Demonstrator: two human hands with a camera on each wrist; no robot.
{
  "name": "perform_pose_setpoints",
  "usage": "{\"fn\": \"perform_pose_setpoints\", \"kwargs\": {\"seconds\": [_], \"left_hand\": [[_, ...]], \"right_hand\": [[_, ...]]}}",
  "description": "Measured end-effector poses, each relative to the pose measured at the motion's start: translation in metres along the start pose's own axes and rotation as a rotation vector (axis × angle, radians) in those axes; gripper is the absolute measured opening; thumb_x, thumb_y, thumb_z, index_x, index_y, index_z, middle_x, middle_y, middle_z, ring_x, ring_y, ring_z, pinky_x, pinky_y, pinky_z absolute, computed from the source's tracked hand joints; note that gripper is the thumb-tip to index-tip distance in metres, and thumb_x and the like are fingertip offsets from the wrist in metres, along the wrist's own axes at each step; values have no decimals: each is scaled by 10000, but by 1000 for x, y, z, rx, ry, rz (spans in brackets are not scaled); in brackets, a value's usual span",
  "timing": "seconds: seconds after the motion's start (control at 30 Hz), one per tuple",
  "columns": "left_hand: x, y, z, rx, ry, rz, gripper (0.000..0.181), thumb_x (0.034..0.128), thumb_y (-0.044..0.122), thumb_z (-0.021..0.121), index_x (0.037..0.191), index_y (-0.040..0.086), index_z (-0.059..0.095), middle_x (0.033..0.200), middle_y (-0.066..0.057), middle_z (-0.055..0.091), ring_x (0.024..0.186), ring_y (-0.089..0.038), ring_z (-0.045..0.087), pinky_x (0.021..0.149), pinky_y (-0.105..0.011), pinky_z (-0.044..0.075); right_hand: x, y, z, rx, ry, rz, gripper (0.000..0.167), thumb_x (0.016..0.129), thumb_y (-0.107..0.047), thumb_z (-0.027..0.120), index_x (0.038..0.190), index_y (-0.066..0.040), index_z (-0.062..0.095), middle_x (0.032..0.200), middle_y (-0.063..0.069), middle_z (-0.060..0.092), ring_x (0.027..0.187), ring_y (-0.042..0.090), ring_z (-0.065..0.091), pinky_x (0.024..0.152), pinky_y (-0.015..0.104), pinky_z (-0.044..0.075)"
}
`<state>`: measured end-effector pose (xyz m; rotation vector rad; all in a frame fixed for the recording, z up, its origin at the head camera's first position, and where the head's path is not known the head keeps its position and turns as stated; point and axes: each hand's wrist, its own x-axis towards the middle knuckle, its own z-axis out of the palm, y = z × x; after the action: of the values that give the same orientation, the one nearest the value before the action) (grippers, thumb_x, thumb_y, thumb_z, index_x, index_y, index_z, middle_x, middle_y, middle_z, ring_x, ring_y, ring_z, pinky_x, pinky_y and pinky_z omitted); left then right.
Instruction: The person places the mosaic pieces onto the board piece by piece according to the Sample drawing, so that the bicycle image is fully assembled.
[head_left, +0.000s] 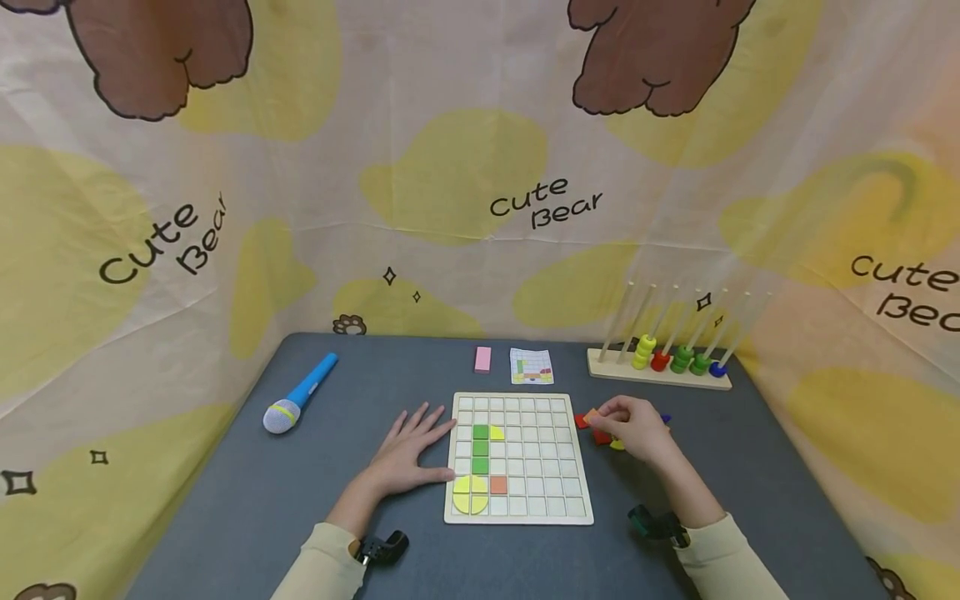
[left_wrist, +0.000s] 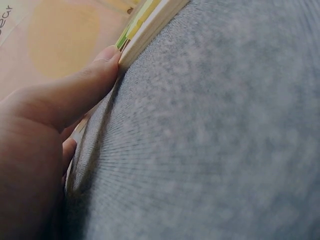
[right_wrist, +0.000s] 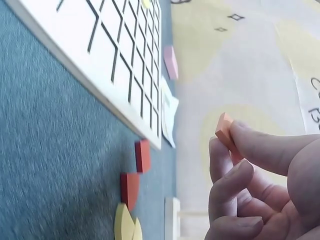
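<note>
A white grid board (head_left: 534, 450) lies on the dark table, carrying a column of green square tiles (head_left: 481, 448), a yellow tile (head_left: 497, 433), an orange-red square (head_left: 498, 485) and several yellow quarter-circles (head_left: 470, 495) forming a disc. Fingers spread, my left hand (head_left: 405, 454) touches the board's left edge; in the left wrist view its thumb (left_wrist: 85, 85) meets the wooden side. Thumb and fingertips of my right hand (head_left: 636, 427) pinch a small orange tile (right_wrist: 224, 127), raised right of the board. Beneath are red tiles (right_wrist: 143, 155), yellow pieces (right_wrist: 124, 222) and a partly hidden blue piece (head_left: 665, 418).
A pink block (head_left: 482, 360) and a printed pattern card (head_left: 532, 367) lie behind the board. At the back right stands a wooden peg rack (head_left: 600, 365) with coloured beads. A blue toy microphone (head_left: 300, 396) lies on the left. Printed cloth hangs around the table.
</note>
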<state>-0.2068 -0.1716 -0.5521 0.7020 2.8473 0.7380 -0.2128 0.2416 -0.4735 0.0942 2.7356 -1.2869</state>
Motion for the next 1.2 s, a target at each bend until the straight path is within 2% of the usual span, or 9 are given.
{"fn": "perform_pose_setpoints", "kwargs": {"seconds": [0.17,0.37,0.47,0.57,0.73,0.9,1.2], "left_hand": [[1,-1,2,-1,-4,-9,909,826,733,636,1587,340,330,1691,25,198,1583,-279,51,1249,-571,-1],[2,-2,1,7,5,3,910,826,723,644,1588,339,328,1691,25,196,1582,-280,57,1249,-567,1],[2,-2,0,6,21,14,898,829,704,656,1582,323,351,1686,6,221,1578,-304,83,1243,-588,17],[2,-1,0,10,8,8,906,829,707,652,1587,327,334,1690,11,205,1580,-298,65,1246,-580,7],[0,-1,0,1,-9,3,910,832,711,646,1591,323,326,1693,13,187,1582,-298,44,1245,-583,-4],[0,0,-1,-5,-4,10,899,837,699,648,1588,314,339,1690,-6,204,1579,-315,54,1242,-597,2],[1,0,-1,-17,3,26,896,837,681,659,1586,298,349,1687,-24,216,1578,-322,62,1240,-603,5]], "right_hand": [[-4,-9,12,10,-29,-15,236,910,-275,771,980,-63,693,852,109,701,725,196,556,604,292,448],[-11,-18,27,-1,-48,-106,168,860,-247,819,893,-115,720,782,38,641,727,183,531,589,270,429],[-15,-23,38,11,-79,-126,155,839,-242,837,857,-130,731,764,8,626,741,174,524,598,268,416],[-21,-26,50,32,-116,-132,154,830,-233,844,843,-121,739,751,7,630,727,172,528,584,270,412],[-28,-27,72,76,-145,-167,174,828,-218,846,877,-91,737,743,7,648,690,148,555,566,243,443],[-31,-27,89,70,-176,-199,138,833,-203,840,846,-104,744,722,-22,653,662,137,553,560,230,443],[-33,-26,102,41,-227,-232,115,842,-228,834,811,-158,749,706,-51,643,641,124,546,559,234,435]]}}
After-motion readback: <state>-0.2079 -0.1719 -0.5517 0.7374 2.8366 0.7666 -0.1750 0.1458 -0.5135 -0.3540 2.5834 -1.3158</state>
